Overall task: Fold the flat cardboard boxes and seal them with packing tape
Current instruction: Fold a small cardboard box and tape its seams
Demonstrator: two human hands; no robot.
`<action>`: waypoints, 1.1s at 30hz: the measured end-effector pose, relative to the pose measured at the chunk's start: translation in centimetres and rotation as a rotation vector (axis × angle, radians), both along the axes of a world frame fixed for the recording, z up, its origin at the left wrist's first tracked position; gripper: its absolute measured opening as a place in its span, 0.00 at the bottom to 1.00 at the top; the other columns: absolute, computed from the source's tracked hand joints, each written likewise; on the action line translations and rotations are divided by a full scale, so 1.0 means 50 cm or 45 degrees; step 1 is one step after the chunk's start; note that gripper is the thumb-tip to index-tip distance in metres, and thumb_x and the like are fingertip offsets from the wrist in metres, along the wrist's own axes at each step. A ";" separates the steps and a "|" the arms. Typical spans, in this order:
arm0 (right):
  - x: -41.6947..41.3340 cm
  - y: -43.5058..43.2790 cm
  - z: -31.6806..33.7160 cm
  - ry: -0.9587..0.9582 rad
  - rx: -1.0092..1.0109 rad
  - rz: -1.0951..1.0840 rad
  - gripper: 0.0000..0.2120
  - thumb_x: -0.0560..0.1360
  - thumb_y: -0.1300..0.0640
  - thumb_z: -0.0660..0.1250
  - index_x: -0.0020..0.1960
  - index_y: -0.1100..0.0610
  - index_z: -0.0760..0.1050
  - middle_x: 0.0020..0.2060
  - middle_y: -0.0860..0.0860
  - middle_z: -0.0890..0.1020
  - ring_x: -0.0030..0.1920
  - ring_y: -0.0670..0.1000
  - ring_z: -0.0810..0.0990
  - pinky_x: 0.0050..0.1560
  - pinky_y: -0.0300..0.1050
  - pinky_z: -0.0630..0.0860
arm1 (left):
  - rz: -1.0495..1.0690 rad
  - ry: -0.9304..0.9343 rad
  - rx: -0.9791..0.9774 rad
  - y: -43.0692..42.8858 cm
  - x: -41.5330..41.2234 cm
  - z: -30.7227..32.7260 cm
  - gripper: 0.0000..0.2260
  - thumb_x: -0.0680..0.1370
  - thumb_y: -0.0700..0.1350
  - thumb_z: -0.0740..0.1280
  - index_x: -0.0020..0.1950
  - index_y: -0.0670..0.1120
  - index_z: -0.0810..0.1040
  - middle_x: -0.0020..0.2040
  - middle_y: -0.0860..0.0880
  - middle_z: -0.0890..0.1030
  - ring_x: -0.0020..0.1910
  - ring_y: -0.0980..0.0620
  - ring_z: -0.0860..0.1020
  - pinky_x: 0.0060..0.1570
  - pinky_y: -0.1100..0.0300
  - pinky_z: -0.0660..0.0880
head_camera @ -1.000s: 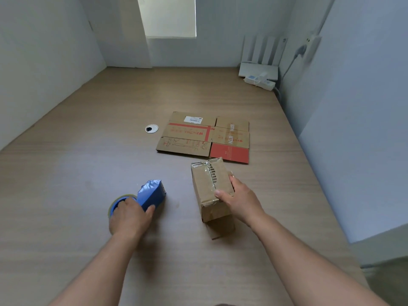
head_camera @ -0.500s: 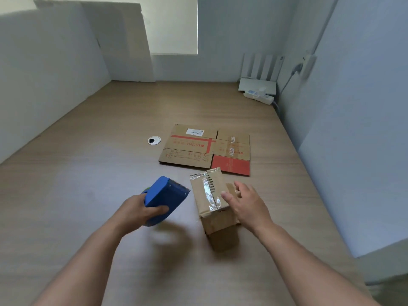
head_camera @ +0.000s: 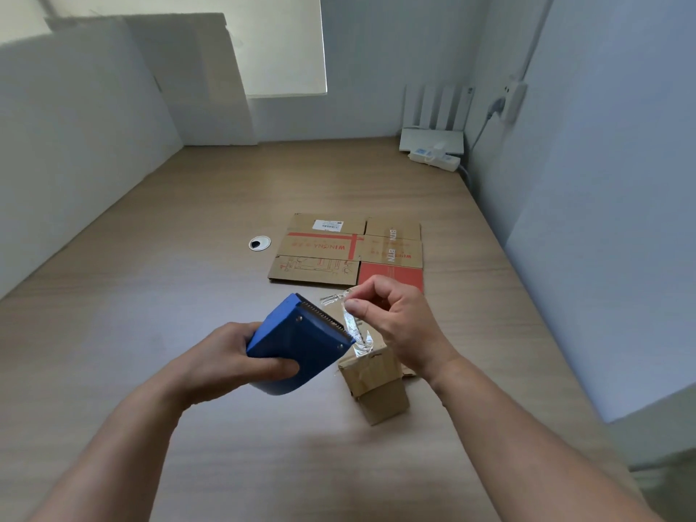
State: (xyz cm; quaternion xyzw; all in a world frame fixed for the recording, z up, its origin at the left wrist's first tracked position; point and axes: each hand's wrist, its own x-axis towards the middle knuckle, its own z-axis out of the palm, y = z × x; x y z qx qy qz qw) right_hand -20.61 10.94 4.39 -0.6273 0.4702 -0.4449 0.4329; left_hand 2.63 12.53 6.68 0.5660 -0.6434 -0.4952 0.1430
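The grip of the left hand (head_camera: 233,361) was clamped round the blue tape dispenser (head_camera: 301,342) while the right hand (head_camera: 401,322) pinched the tape end (head_camera: 348,320), probably flimsy and clingy and best held at its free edge, just above the light-looking small box (head_camera: 378,388) on the desk (head_camera: 180,265).
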 end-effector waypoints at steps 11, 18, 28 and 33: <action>-0.033 0.017 -0.017 -0.172 0.277 -0.231 0.10 0.74 0.66 0.68 0.35 0.59 0.75 0.30 0.51 0.75 0.31 0.48 0.75 0.32 0.37 0.75 | -0.056 -0.073 0.156 0.009 0.052 0.022 0.38 0.43 0.75 0.72 0.39 0.48 0.82 0.39 0.48 0.84 0.37 0.54 0.81 0.40 0.60 0.70; -0.073 0.013 -0.073 -0.107 0.511 -0.420 0.07 0.76 0.66 0.66 0.39 0.60 0.75 0.32 0.54 0.75 0.28 0.47 0.73 0.26 0.41 0.75 | -0.023 -0.329 0.330 0.017 0.100 -0.013 0.42 0.43 0.75 0.71 0.43 0.45 0.81 0.39 0.49 0.85 0.38 0.51 0.83 0.39 0.61 0.72; -0.067 0.015 -0.128 -0.023 0.620 -0.576 0.09 0.75 0.66 0.65 0.37 0.61 0.74 0.29 0.52 0.74 0.18 0.44 0.70 0.36 0.52 0.77 | -0.044 -0.451 0.372 -0.015 0.088 -0.058 0.47 0.37 0.78 0.68 0.44 0.47 0.82 0.38 0.52 0.85 0.39 0.52 0.83 0.42 0.58 0.73; -0.071 0.005 -0.141 0.005 0.647 -0.611 0.09 0.75 0.66 0.65 0.36 0.60 0.74 0.28 0.52 0.74 0.19 0.44 0.71 0.38 0.56 0.80 | -0.036 -0.501 0.395 -0.029 0.077 -0.080 0.42 0.41 0.75 0.70 0.45 0.48 0.82 0.38 0.53 0.85 0.39 0.53 0.83 0.41 0.60 0.74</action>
